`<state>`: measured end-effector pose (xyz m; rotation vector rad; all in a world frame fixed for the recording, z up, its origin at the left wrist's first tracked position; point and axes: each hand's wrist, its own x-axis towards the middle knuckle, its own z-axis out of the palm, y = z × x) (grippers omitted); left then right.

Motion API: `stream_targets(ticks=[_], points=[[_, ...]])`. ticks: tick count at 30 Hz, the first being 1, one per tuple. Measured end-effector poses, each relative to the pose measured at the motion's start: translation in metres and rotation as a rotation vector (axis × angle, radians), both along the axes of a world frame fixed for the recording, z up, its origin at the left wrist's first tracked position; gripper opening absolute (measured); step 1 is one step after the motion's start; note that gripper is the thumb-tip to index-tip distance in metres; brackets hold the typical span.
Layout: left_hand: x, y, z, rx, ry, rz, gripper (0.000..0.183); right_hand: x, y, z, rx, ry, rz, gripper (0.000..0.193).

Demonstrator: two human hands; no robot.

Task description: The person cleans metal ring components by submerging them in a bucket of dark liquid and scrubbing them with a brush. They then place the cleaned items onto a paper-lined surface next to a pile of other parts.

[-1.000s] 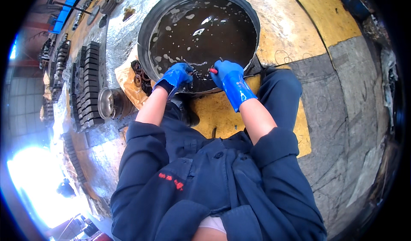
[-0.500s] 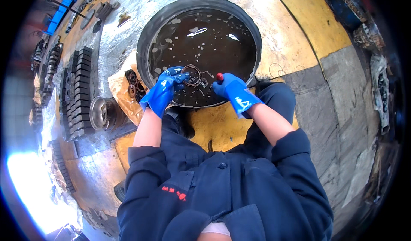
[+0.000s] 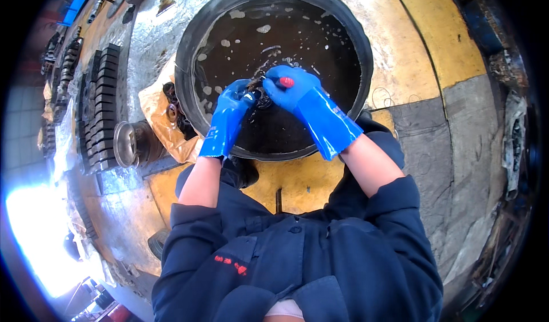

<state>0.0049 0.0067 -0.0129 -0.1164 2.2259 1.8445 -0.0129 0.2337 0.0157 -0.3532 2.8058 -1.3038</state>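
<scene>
My left hand (image 3: 233, 109), in a long blue rubber glove, is closed on a dark metal ring (image 3: 263, 99) at the surface of murky liquid. Splashes and the fingers hide most of the ring. Beside it, my right hand (image 3: 293, 88), gloved the same way, grips a tool by its red handle (image 3: 286, 82); the working end is hidden at the ring. Both hands are over a large round black tub (image 3: 186, 53) of dark brown liquid with pale foam patches.
Left of the tub, brown paper (image 3: 153, 107) carries several dark, oily rings (image 3: 171, 111). A metal cylinder (image 3: 127, 144) lies beside it, near rows of black ribbed blocks (image 3: 105, 113). My knees flank the tub's near side. Metal parts line the far right edge.
Both hands have moved farther over the tub and closer together. The red-handled tool has come to the ring, which is lower and more hidden. The liquid now splashes around them.
</scene>
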Motion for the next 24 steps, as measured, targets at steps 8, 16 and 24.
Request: stream_targets(ticks=[8, 16, 24], points=[[-0.004, -0.005, -0.01, -0.129, -0.106, 0.129, 0.042, -0.02, 0.004, 0.006, 0.25, -0.273, -0.065, 0.033], [-0.007, -0.033, -0.05, -0.236, 0.088, 0.134, 0.05, -0.011, -0.018, 0.002, 0.257, 0.07, 0.159, 0.024], [-0.011, -0.041, -0.046, -0.415, 0.063, 0.102, 0.053, -0.004, -0.01, -0.017, -0.157, 0.177, 0.074, 0.028]])
